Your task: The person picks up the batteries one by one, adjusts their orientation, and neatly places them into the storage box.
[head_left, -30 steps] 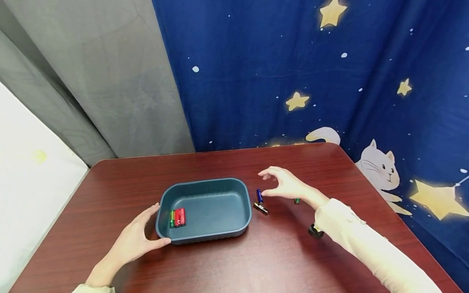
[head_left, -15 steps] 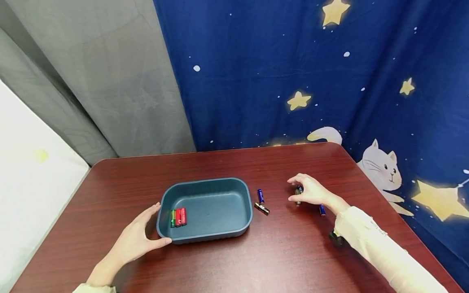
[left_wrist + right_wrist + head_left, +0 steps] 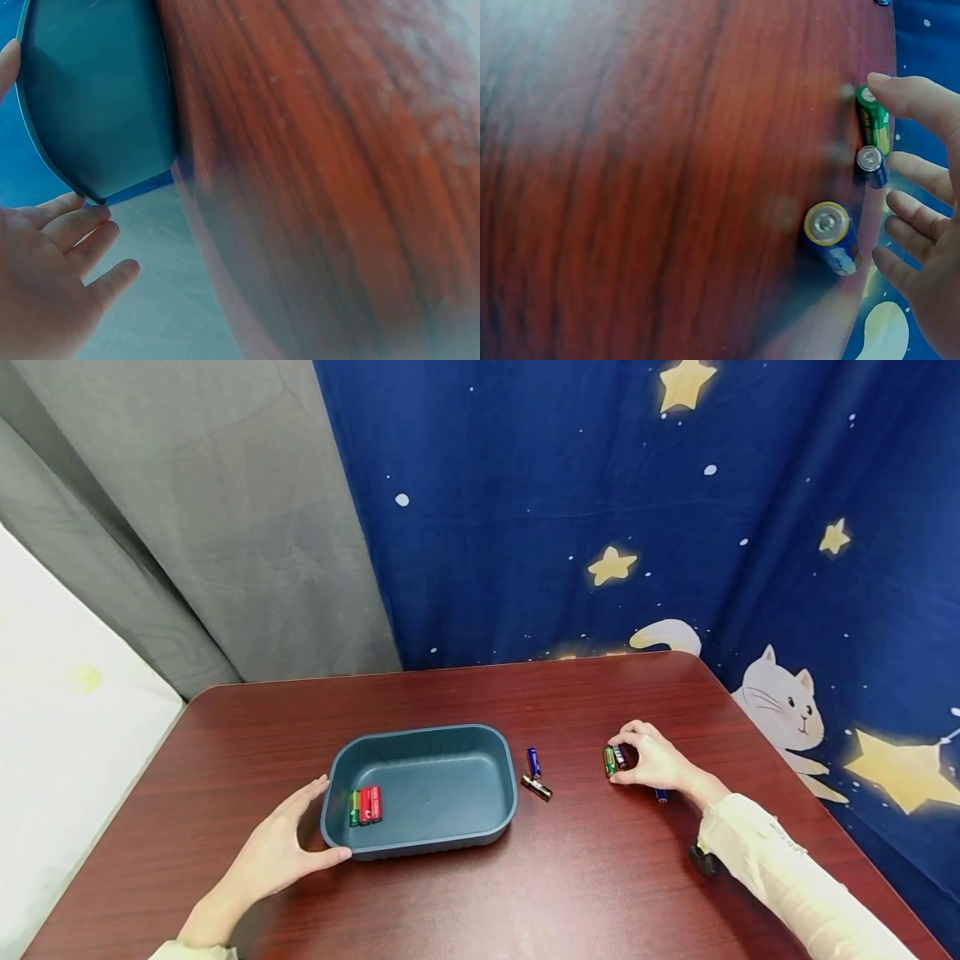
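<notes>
A teal bin (image 3: 427,843) stands on the table with one green battery (image 3: 354,808) and two red batteries (image 3: 371,805) lying side by side at its left end. My left hand (image 3: 273,847) spans its near left corner, thumb and fairly straight fingertips at the rim. My right hand (image 3: 654,762) pinches a green battery (image 3: 609,762) by its two ends, at the table's right side. Right against that battery lies a dark blue one (image 3: 871,166). A larger-looking blue battery (image 3: 831,236) shows below it in the right wrist view, partly hidden by my wrist in the head view.
Between bin and right hand lie a blue battery (image 3: 533,762) and a black-and-gold battery (image 3: 536,787), nearly end to end. The dark red wooden table (image 3: 480,910) ends at a blue starry curtain (image 3: 525,527) and a grey curtain (image 3: 285,527).
My right hand has moved right from near the blue battery to the green one, and its thumb and finger have closed in on it. The left hand and bin have stayed put.
</notes>
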The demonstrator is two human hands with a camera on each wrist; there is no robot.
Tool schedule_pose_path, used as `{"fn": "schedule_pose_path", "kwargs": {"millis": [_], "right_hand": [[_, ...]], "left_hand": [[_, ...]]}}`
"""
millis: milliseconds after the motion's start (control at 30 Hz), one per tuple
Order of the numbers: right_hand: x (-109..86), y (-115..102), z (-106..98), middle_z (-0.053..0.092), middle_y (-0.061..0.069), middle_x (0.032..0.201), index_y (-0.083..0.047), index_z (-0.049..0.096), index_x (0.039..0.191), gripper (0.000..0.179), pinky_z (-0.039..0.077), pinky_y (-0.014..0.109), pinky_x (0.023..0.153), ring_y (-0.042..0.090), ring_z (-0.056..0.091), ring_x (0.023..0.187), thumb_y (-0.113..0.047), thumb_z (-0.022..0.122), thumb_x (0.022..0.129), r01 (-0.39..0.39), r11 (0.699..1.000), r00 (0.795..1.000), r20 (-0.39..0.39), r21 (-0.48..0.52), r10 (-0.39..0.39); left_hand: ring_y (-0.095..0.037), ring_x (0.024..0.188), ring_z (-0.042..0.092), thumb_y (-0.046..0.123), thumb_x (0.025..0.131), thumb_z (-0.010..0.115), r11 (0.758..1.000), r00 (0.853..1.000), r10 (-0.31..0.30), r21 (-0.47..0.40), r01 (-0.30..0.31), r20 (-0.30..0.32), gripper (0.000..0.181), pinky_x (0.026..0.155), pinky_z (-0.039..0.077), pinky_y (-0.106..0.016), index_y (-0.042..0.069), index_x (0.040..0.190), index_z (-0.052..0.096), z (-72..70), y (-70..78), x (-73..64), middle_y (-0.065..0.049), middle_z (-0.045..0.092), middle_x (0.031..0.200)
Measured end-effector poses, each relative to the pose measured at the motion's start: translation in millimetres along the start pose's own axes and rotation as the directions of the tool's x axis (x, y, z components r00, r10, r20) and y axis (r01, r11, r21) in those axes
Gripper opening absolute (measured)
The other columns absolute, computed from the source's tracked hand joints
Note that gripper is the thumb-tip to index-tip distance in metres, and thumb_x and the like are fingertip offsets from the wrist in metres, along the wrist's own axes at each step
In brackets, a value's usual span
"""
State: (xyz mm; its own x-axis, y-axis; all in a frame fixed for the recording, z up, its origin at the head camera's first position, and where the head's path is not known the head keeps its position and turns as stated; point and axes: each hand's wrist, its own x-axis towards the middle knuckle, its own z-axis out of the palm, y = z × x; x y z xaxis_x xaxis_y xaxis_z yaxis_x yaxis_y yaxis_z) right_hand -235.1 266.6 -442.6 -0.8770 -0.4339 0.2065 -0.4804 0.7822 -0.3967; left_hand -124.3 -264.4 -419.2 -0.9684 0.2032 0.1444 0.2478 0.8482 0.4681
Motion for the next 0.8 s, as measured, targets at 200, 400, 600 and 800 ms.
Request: {"fn": "schedule_pose_path", "kwargs": {"millis": [200, 400, 600, 800], "right_hand": [[-0.2, 0.1, 3.9, 0.052, 0.006, 0.098, -0.01, 0.066, 0.091, 0.039, 0.042, 0.041, 0.08, 0.024, 0.045, 0.094, -0.025, 0.081, 0.059, -0.009, 1.0, 1.0, -0.009, -0.006, 0.009], [-0.2, -0.3, 6.6, 0.052, 0.005, 0.097, -0.012, 0.066, 0.088, 0.034, 0.042, 0.04, 0.08, 0.023, 0.046, 0.093, -0.024, 0.081, 0.059, 0.0, 1.0, 1.0, -0.029, 0.002, 0.0], [0.8, -2.0, 4.3, 0.054, 0.005, 0.098, -0.011, 0.065, 0.093, 0.036, 0.042, 0.041, 0.082, 0.024, 0.048, 0.094, -0.025, 0.08, 0.063, -0.008, 1.0, 0.999, -0.044, 0.027, 0.009], [5.6, -3.1, -3.3, 0.059, 0.006, 0.094, -0.008, 0.064, 0.096, 0.039, 0.043, 0.041, 0.082, 0.024, 0.054, 0.09, -0.023, 0.081, 0.064, 0.016, 0.997, 0.996, -0.084, 0.069, -0.01]], "left_hand": [[-0.033, 0.121, 0.041, 0.06, 0.062, 0.072, 1.0, 1.0, 0.0, -0.001, 0.0, 0.003, 0.097, 0.09, 0.039, -0.057, 0.006, 0.136, 0.038, -0.6, 0.0, 0.0, -0.015, 0.039, 0.138], [-0.033, 0.121, 0.04, 0.06, 0.063, 0.072, 1.0, 1.0, -0.005, -0.004, 0.005, 0.008, 0.098, 0.09, 0.039, -0.057, 0.007, 0.137, 0.037, -0.4, -0.3, 0.1, -0.014, 0.039, 0.138], [-0.033, 0.121, 0.041, 0.059, 0.062, 0.073, 1.0, 1.0, 0.0, -0.008, 0.0, 0.001, 0.097, 0.09, 0.04, -0.056, 0.006, 0.136, 0.038, 0.0, -0.2, 0.0, -0.014, 0.039, 0.138], [-0.033, 0.121, 0.041, 0.058, 0.062, 0.073, 1.0, 1.0, 0.0, -0.009, 0.0, -0.002, 0.097, 0.09, 0.04, -0.056, 0.007, 0.136, 0.038, 0.2, -0.4, 0.0, -0.015, 0.039, 0.138]]}}
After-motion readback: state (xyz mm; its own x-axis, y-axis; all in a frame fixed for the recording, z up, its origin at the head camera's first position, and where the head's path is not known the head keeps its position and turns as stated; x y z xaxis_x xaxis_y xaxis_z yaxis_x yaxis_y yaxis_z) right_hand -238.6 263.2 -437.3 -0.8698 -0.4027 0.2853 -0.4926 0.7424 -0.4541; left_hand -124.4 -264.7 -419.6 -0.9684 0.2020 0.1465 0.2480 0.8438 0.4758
